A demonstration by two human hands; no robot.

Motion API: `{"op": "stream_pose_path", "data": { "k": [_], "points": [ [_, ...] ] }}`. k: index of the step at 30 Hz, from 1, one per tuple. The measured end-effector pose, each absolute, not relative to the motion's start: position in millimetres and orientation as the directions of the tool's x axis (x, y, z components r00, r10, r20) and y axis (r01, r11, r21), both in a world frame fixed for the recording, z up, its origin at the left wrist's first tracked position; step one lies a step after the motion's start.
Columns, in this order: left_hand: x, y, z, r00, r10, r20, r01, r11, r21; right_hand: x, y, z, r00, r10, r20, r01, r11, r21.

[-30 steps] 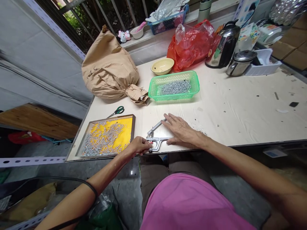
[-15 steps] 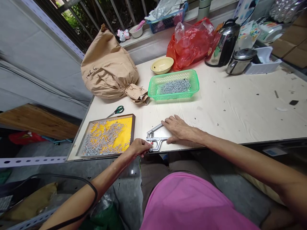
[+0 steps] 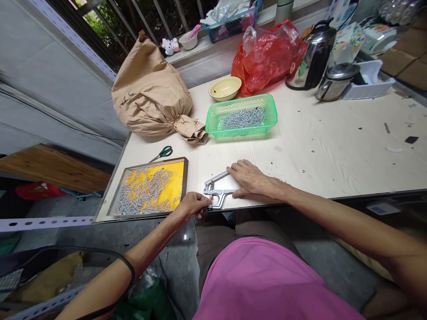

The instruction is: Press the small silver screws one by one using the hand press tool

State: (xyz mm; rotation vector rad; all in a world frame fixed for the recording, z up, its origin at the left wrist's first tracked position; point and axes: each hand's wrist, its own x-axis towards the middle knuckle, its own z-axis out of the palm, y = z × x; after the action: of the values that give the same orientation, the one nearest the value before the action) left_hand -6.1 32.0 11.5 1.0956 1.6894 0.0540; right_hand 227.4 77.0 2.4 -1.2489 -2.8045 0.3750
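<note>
A silver hand press tool (image 3: 218, 194) with a spring and two handles lies at the table's front edge. My right hand (image 3: 248, 178) is wrapped round the ends of its handles, which stand spread apart. At the tool's jaw end, my left hand (image 3: 195, 204) pinches with thumb and forefinger; whatever is between the fingertips is too small to make out. A bit of red shows in the jaw beside those fingertips. Just left of my left hand, a shallow tray (image 3: 186, 178) with a yellow bottom holds many small metal pins (image 3: 147, 191).
Behind the tool stands a green plastic basket (image 3: 240, 133) of similar metal pins. Green-handled scissors (image 3: 165, 151) lie behind the tray. Farther back are a brown sack (image 3: 150, 93), a yellow bowl (image 3: 225, 89), a red plastic bag (image 3: 267, 58) and a steel kettle (image 3: 312, 55).
The view has shifted very slightly. Both hands keep their places on the tool, and its handles stay spread.
</note>
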Motion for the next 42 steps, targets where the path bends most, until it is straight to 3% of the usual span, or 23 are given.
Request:
{"op": "stream_pose_path", "data": {
  "k": [5,7,10,13,17,22,27,38,42],
  "points": [
    [-4.0,31.6,16.7,-0.018,0.67,-0.742,0.661,0.564,0.494,226.1,68.5,15.6,-0.655,0.75,-0.097,0.741,0.61,-0.281],
    [-4.5,28.1,19.6,-0.026,0.712,-0.701,0.743,0.483,0.463,226.4,64.6,19.1,-0.65,0.753,-0.098,0.742,0.601,-0.297],
    [-0.1,20.3,24.6,0.027,0.908,-0.417,0.903,0.157,0.4,225.8,61.0,19.2,-0.645,0.759,-0.087,0.743,0.596,-0.303],
    [13.5,17.8,24.5,0.292,0.949,-0.123,0.923,-0.245,0.297,223.8,59.2,16.2,-0.642,0.762,-0.085,0.748,0.598,-0.288],
    [34.4,33.8,15.3,0.538,0.839,-0.081,0.833,-0.514,0.206,223.5,56.8,13.7,-0.64,0.764,-0.084,0.753,0.602,-0.266],
    [45.9,60.4,15.4,0.605,0.764,-0.226,0.796,-0.578,0.179,230.1,54.4,15.9,-0.589,0.803,-0.095,0.798,0.559,-0.225],
    [51.2,69.3,24.6,0.638,0.719,-0.278,0.764,-0.637,0.105,228.7,55.8,14.1,-0.566,0.813,-0.138,0.823,0.547,-0.15],
    [50.7,68.6,22.2,0.567,0.762,-0.313,0.82,-0.558,0.127,217.4,56.5,13.0,-0.605,0.775,-0.183,0.794,0.57,-0.21],
    [49.8,53.6,15.3,0.51,0.831,-0.222,0.86,-0.494,0.129,227.3,59.9,13.4,-0.603,0.79,-0.113,0.793,0.578,-0.194]
  ]
}}
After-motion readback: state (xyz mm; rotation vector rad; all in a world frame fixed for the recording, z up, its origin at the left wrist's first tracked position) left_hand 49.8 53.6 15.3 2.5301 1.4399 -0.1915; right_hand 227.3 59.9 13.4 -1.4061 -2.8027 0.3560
